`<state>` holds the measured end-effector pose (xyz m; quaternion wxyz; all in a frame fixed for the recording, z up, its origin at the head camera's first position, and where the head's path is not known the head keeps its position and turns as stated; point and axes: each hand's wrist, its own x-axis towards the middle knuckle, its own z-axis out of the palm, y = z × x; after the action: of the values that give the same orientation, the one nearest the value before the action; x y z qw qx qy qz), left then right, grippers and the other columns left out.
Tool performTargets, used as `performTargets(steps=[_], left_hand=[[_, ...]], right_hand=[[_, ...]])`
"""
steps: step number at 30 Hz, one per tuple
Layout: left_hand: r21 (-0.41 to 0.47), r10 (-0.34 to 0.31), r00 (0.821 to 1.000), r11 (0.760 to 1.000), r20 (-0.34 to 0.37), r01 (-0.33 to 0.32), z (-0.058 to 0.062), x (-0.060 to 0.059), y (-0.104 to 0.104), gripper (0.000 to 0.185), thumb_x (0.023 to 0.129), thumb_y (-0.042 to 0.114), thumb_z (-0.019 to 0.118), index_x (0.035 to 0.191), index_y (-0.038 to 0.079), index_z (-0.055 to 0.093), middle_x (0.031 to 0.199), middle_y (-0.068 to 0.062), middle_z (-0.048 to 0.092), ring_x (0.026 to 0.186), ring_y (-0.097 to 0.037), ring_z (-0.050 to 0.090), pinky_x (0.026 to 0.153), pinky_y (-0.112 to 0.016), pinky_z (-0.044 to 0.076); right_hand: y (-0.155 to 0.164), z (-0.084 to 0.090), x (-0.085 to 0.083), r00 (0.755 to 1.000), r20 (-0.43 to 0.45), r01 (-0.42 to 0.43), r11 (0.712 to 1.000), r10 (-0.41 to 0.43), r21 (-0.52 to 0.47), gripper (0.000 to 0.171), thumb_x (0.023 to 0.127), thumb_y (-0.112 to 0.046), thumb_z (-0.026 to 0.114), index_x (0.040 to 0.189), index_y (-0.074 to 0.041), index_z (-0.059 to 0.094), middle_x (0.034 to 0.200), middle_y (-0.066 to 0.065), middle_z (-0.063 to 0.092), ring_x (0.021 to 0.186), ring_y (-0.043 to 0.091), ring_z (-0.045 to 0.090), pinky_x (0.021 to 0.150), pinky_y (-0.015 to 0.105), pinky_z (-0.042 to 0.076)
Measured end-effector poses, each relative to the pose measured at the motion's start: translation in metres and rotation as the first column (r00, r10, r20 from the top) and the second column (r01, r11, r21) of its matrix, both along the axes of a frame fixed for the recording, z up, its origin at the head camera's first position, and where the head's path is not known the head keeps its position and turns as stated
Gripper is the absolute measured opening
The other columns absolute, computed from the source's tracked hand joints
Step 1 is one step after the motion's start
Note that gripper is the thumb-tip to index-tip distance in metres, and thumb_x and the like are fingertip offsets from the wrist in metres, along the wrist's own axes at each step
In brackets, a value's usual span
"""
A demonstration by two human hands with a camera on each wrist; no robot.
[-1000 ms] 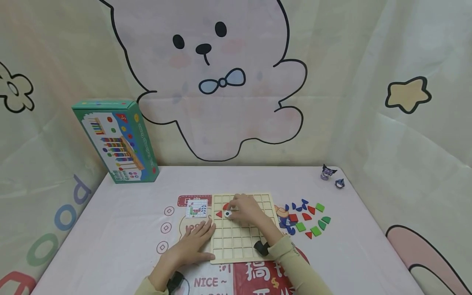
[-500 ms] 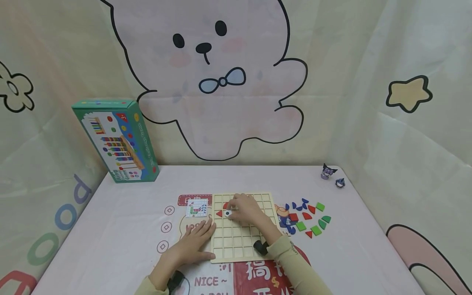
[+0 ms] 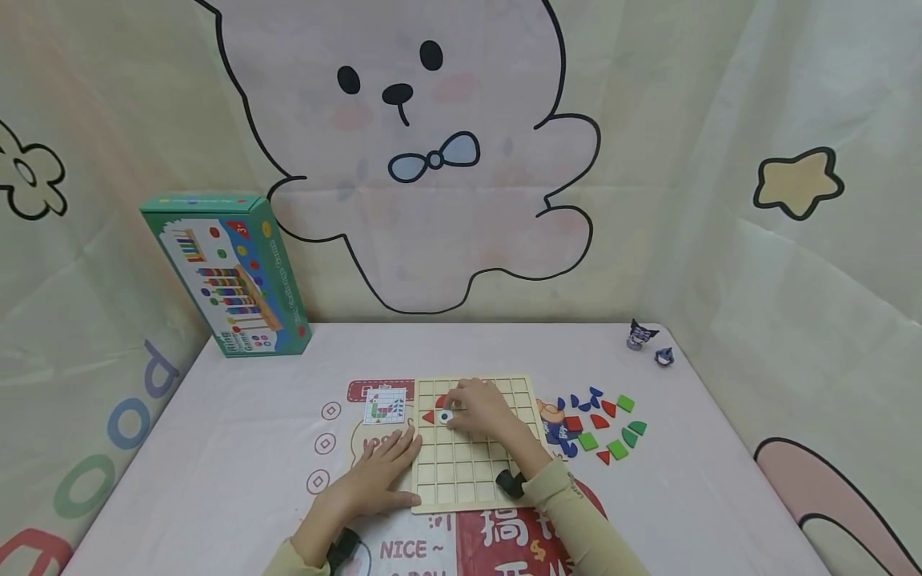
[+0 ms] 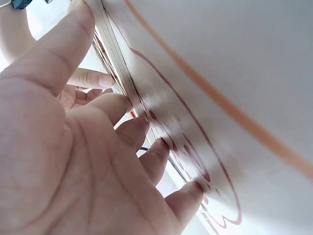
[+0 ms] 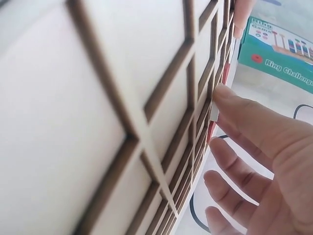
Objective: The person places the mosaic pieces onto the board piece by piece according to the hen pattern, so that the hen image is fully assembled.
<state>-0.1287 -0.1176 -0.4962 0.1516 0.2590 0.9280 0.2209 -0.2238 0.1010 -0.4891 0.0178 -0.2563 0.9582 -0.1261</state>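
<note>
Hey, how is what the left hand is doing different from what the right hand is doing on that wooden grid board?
The left hand lies flat with spread fingers against the left edge of the wooden grid board, while the right hand reaches over its upper rows. The left hand holds nothing; the right hand's fingertips press a small white tile into a cell. The left hand rests mostly on the tablecloth, the right on the board itself. Both touch the board.

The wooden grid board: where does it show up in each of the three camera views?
Head view: the wooden grid board lies flat at lower centre, between both hands.
Left wrist view: only its layered edge shows, running from the top down the middle, beside the left hand.
Right wrist view: its grid fills the left side, seen very close.
Shared landmark: the green box, in the head and right wrist views.
</note>
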Motion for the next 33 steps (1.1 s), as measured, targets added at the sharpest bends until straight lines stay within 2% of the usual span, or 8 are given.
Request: performTargets(steps=[6,9,13,19,24,28,33], left_hand=[[0.006,0.003,1.000,1.000,0.007,-0.003,0.000,0.000,0.000,0.088,0.080,0.053,0.062,0.147,0.009,0.026,0.154,-0.012,0.018,0.141,-0.036,0.015,0.110,-0.063,0.008],[0.007,0.001,1.000,1.000,0.007,-0.001,-0.001,0.000,0.000,0.088,0.080,0.053,0.062,0.147,0.008,0.026,0.154,-0.012,0.018,0.141,-0.036,0.015,0.110,-0.063,0.009],[0.009,-0.004,1.000,1.000,0.005,0.004,-0.002,-0.001,-0.001,0.088,0.080,0.053,0.061,0.147,0.008,0.025,0.154,-0.012,0.017,0.141,-0.037,0.014,0.110,-0.062,0.008],[0.010,-0.004,1.000,1.000,0.005,0.004,-0.002,-0.001,-0.001,0.087,0.081,0.054,0.060,0.147,0.009,0.025,0.154,-0.012,0.017,0.141,-0.037,0.014,0.110,-0.063,0.008],[0.014,0.000,1.000,1.000,0.006,0.000,-0.001,-0.001,0.000,0.087,0.080,0.053,0.061,0.147,0.009,0.026,0.154,-0.012,0.017,0.141,-0.037,0.014,0.110,-0.063,0.008],[0.003,0.000,1.000,1.000,0.007,0.000,-0.001,-0.001,0.000,0.087,0.080,0.053,0.061,0.147,0.009,0.026,0.154,-0.012,0.018,0.141,-0.036,0.014,0.110,-0.063,0.008],[0.002,0.003,1.000,1.000,0.007,-0.003,-0.002,-0.001,0.000,0.087,0.080,0.053,0.061,0.147,0.010,0.027,0.154,-0.012,0.018,0.141,-0.036,0.014,0.110,-0.063,0.008]], right_hand=[[0.002,-0.002,0.000,1.000,-0.013,0.002,1.000,-0.002,-0.009,0.016,0.078,-0.031,0.073,0.092,-0.025,0.070,0.090,-0.007,0.063,0.087,0.016,0.057,0.088,0.045,0.044],[0.002,-0.002,-0.001,1.000,-0.016,0.008,1.000,-0.008,-0.006,0.015,0.078,-0.029,0.072,0.093,-0.024,0.070,0.090,-0.007,0.064,0.088,0.016,0.058,0.091,0.046,0.044],[0.001,-0.001,-0.001,1.000,-0.011,0.000,1.000,0.000,-0.013,0.013,0.079,-0.029,0.072,0.091,-0.024,0.070,0.091,-0.007,0.064,0.088,0.016,0.058,0.086,0.042,0.045],[0.001,0.000,0.000,1.000,0.000,-0.004,1.000,0.004,-0.018,0.013,0.080,-0.030,0.072,0.091,-0.025,0.070,0.094,-0.007,0.065,0.090,0.016,0.058,0.085,0.042,0.045],[0.005,0.003,0.002,1.000,-0.009,0.019,1.000,-0.019,-0.021,0.014,0.080,-0.027,0.071,0.093,-0.024,0.071,0.089,-0.006,0.064,0.082,0.014,0.057,0.077,0.037,0.046],[0.010,0.004,0.005,0.999,0.008,0.040,0.998,-0.040,-0.057,0.019,0.078,-0.021,0.071,0.097,-0.022,0.071,0.085,-0.004,0.063,0.078,0.015,0.055,0.073,0.035,0.044],[0.020,0.005,0.011,0.999,-0.006,0.037,0.994,-0.038,-0.104,0.018,0.078,-0.021,0.072,0.096,-0.020,0.072,0.086,-0.002,0.064,0.079,0.015,0.057,0.070,0.034,0.045]])
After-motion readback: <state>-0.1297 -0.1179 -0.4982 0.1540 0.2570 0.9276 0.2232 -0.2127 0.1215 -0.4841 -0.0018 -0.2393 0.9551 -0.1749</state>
